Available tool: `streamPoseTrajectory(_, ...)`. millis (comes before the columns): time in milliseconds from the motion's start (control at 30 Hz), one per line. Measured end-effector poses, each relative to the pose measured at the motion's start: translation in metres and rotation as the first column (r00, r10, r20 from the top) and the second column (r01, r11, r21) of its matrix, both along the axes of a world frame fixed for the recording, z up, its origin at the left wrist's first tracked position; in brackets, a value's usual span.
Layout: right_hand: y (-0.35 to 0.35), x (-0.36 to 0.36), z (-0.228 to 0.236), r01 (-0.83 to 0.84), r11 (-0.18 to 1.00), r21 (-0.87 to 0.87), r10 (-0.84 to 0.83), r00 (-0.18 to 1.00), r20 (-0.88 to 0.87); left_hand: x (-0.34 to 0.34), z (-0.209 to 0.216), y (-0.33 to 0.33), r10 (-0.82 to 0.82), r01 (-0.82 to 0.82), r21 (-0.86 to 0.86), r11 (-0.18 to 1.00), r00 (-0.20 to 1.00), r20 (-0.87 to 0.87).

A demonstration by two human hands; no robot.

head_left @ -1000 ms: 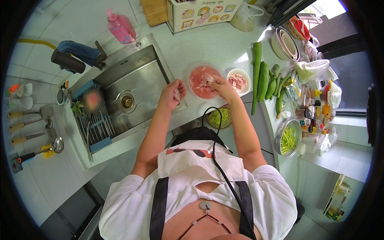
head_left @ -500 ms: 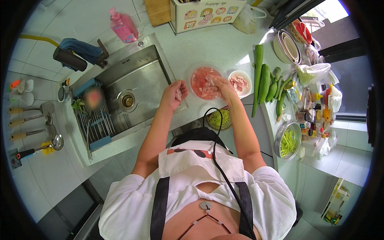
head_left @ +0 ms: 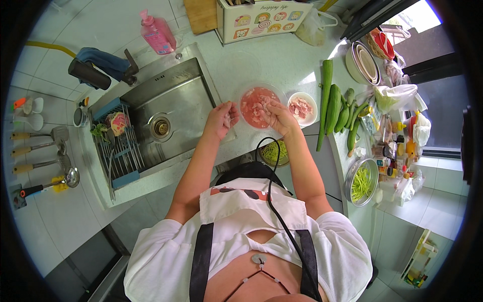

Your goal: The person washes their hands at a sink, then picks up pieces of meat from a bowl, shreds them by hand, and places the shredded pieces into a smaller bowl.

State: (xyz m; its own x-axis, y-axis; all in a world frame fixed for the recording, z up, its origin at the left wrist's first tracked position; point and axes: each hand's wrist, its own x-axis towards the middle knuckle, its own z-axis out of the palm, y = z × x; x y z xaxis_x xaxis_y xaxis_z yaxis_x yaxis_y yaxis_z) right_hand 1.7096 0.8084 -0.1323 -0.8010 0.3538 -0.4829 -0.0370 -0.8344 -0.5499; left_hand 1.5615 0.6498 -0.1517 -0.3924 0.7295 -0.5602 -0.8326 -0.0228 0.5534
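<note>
A clear bowl of pink raw meat pieces stands on the pale counter just right of the sink. My left hand is at the bowl's left rim with a small pale piece of meat pinched in its fingers. My right hand rests over the bowl's right side, fingers curled into the meat. A smaller white bowl with more meat pieces sits directly right of the clear bowl.
A steel sink with a dish rack lies to the left. Long cucumbers and green peppers lie to the right. A steel bowl of green shreds, a pink soap bottle and a patterned box stand around.
Both hands stay at the clear bowl with only small finger movement; the view has shifted slightly.
</note>
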Motion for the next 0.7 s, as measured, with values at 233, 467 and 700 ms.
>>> streamPoseTrajectory(233, -0.008, 0.002, 0.015, -0.121, 0.916, 0.383, 0.024, 0.968, 0.248, 0.001, 0.002, -0.003, 0.001, -0.001, -0.024, 1.000, 1.000, -0.012)
streamPoseTrajectory(467, -0.002, 0.003, -0.028, -0.184, 0.439, 0.880, -0.206, 0.932, 0.298, 0.002, -0.003, -0.004, -0.007, 0.007, -0.016, 1.000, 0.999, -0.031)
streamPoseTrajectory(700, -0.007, 0.000, -0.003, -0.286, 0.222, 0.932, -0.353, 0.867, 0.351, 0.003, 0.001, -0.004, -0.013, 0.012, -0.018, 1.000, 0.999, -0.046)
